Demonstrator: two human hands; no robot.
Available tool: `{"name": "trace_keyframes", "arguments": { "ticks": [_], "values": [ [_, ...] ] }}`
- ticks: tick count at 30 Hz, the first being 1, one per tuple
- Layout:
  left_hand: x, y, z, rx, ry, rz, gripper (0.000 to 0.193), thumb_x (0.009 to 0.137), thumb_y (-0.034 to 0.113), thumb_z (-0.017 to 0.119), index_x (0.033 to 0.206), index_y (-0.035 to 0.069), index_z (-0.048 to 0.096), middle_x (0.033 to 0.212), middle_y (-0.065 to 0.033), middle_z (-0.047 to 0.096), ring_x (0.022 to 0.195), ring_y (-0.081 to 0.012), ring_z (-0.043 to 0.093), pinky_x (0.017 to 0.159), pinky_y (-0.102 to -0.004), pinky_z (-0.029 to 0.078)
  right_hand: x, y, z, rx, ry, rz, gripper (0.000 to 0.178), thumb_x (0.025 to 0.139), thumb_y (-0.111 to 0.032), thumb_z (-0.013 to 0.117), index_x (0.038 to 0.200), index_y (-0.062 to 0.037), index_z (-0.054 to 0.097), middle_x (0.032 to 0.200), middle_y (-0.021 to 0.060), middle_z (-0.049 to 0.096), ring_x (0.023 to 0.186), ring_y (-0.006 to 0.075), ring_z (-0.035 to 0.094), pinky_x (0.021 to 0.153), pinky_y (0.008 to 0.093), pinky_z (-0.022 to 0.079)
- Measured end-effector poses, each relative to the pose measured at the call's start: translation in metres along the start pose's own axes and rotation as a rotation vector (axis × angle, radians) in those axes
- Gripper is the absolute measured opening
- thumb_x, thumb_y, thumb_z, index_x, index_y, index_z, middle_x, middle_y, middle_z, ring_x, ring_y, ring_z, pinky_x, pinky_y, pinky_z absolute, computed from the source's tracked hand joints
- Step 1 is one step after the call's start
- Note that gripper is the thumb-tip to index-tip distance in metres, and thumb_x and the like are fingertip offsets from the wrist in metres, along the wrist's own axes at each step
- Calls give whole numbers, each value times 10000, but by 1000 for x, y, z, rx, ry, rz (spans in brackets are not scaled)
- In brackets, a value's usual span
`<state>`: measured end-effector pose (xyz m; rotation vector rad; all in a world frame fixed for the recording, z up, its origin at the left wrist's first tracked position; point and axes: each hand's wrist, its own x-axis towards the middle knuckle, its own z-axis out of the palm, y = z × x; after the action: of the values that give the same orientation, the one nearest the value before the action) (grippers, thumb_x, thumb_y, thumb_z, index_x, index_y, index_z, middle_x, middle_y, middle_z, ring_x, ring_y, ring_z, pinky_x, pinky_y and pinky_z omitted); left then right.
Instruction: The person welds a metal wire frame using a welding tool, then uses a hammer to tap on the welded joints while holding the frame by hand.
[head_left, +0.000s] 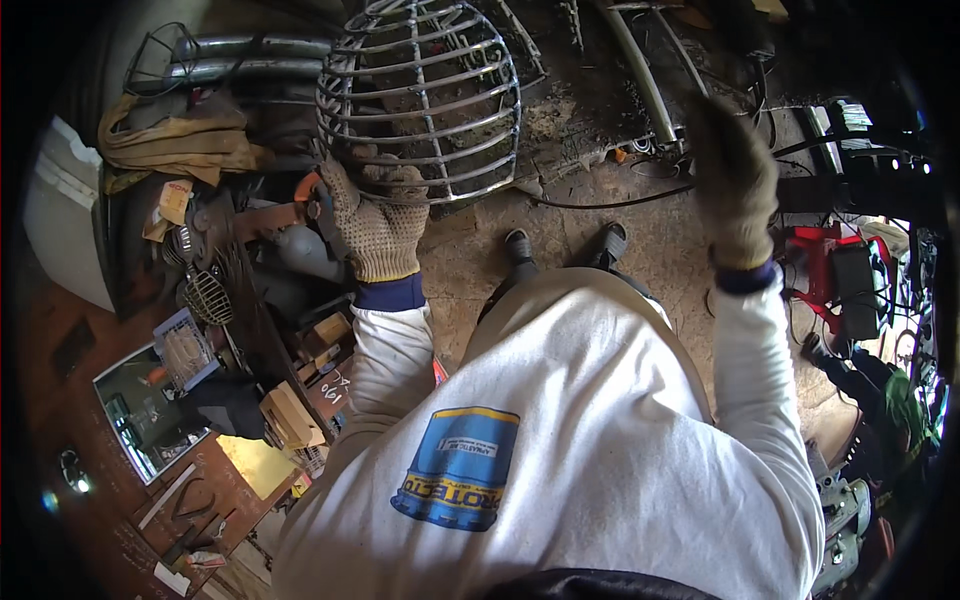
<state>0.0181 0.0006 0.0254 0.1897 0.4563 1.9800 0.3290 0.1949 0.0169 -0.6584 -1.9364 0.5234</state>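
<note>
The wire cage (420,100) sits at the upper middle of the frame, the gloved left hand (378,222) gripping its lower rim. The right hand (733,180) hangs raised and loosely curled, holding nothing. Steadying the cage with both hands would serve better.

A metalworking shop is showing itself here. A welded wire cage (420,95) is sitting at twelve o'clock, steel pipes (250,58) are lying at eleven, and bent rods (645,85) are resting at one. A cluttered workbench (255,330) is stretching from nine to seven (smaller wire guards and boxes piled on it), while a red machine (845,275) with cables is standing at three.
</note>
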Motion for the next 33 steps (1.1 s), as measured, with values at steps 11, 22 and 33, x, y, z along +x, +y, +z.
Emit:
{"name": "trace_keyframes", "arguments": {
  "ticks": [11,22,33],
  "values": [
    [6,-3,57,-200,-322,-105,373,942,395,639,1211,137,662,1072,-6,712,903,-104,663,806,-291,549,-36,-64,13,587,-781,648,301,951,-227,588,1176,-43,662,1074,173,702,977,276,692,855,364,534],
    [5,16,61,-224,-471,-192,459,956,481,578,1245,129,643,1147,-23,697,967,-141,678,959,-445,521,-57,-71,33,535,-777,578,315,927,-230,600,1176,-48,662,1052,185,701,964,318,692,840,385,534],
    [6,24,34,-194,-327,-108,411,951,413,625,1222,104,638,1096,-38,701,909,-120,649,780,-289,526,-57,-90,38,443,-784,793,326,935,-261,604,1170,-44,665,1055,186,699,967,310,686,851,384,525]
  ]
}}
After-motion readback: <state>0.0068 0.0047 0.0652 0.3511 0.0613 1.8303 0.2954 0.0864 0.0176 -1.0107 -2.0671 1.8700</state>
